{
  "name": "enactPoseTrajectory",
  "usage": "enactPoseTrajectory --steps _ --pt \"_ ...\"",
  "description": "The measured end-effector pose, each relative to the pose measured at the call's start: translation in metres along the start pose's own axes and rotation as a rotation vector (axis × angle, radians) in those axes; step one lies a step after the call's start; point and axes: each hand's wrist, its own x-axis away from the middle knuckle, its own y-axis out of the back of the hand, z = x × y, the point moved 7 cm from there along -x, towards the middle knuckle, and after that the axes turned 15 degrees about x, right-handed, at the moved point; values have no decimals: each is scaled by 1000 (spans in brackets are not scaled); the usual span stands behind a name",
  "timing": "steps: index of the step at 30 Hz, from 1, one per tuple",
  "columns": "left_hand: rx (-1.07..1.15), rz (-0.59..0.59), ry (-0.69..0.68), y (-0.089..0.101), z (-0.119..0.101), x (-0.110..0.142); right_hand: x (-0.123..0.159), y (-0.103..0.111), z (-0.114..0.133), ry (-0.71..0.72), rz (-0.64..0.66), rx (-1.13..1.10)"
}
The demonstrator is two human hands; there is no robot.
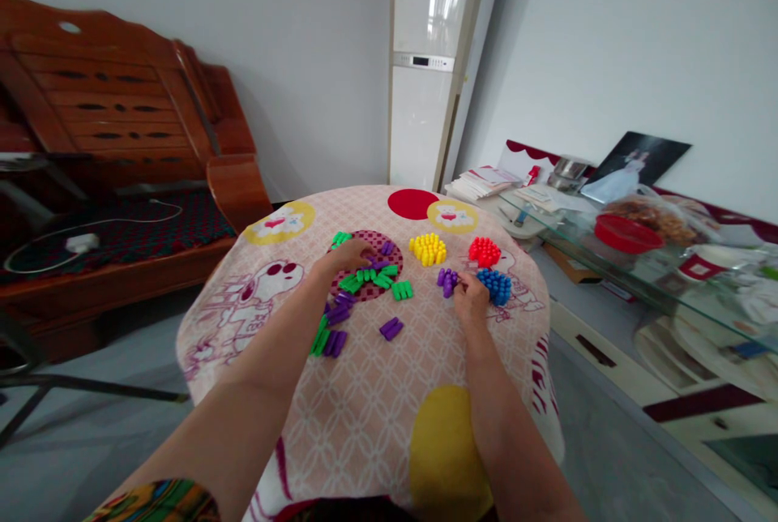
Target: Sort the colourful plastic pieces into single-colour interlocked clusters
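We look over a round table covered with a pale pink patterned cloth [358, 433], its print mixing cartoon dogs, yellow circles and a red one; beyond it we see a carved wooden bench [109, 104] on the left, a tall white appliance [422, 117] by the corner, and a glass shelf [665, 288] on the right bearing a red bowl [626, 232]; the walls are plain and pale. On the cloth we find small glossy plastic pieces: green pieces [402, 290] and purple pieces [391, 328] lie loosely scattered left of centre; towards the right sit tight clusters, yellow [428, 249], red [485, 251] and blue [495, 287], with a smaller purple cluster [447, 280] just beside the right hand [471, 295]; the left hand [356, 254] is over the scattered ones; we cannot tell whether either hand's fingers pinch anything.
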Motion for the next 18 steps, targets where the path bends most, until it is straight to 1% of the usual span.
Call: enactPoseTrajectory --steps 2,3,8,11,13,15,16,18 --pt "18 10 7 -2 -3 2 0 0 0 -4 0 -7" --pt "35 -13 11 0 -4 3 0 0 0 -2 2 -11" --pt "148 -187 -32 27 -11 15 0 1 1 -9 6 -10" --pt "178 -249 -11 42 -9 23 1 1 2 -23 6 -4" --pt "226 -282 9 48 -9 27 1 1 2 -29 -1 -6" --pt "358 -299 -25 47 -16 29 1 2 2 -28 -15 -16" --pt "448 -295 -57 44 -22 29 0 2 3 -26 -23 -22" --pt "646 -250 -107 30 -35 27 0 5 3 -21 -42 -39"
